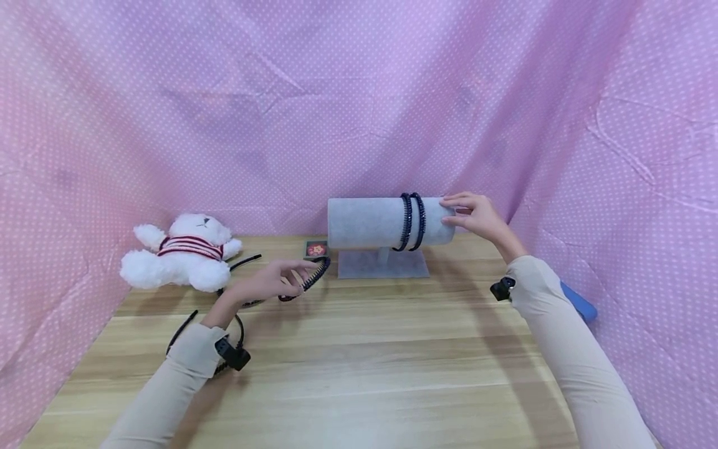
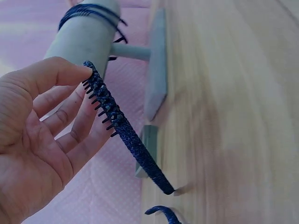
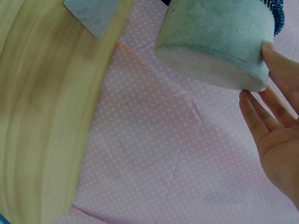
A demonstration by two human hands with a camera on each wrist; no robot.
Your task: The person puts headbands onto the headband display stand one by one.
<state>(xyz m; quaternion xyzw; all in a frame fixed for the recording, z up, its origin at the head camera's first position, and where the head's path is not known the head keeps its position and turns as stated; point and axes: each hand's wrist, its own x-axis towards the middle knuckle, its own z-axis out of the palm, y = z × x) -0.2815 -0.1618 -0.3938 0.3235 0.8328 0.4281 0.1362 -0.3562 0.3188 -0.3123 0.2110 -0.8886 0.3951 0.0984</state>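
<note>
My left hand (image 1: pixel 275 280) pinches a dark blue beaded headband (image 2: pixel 117 114) between thumb and fingers, left of a grey velvet display stand (image 1: pixel 364 222). Comb teeth line the headband's inner side. In the left wrist view its free end points down toward the table. Around the right half of the stand's horizontal cylinder sit two dark headbands (image 1: pixel 420 221), side by side. My right hand (image 1: pixel 477 215) holds the cylinder's right end, thumb on the front and fingers over the upper edge. The right wrist view shows those fingertips at the rim of the end face.
A white plush bear (image 1: pixel 191 252) in a striped top lies at the table's back left. More dark headbands (image 1: pixel 240 330) lie under and beside my left forearm. Left of the stand's base is a small flower-patterned box (image 1: pixel 316 249). A blue object (image 1: pixel 580 302) shows behind my right sleeve.
</note>
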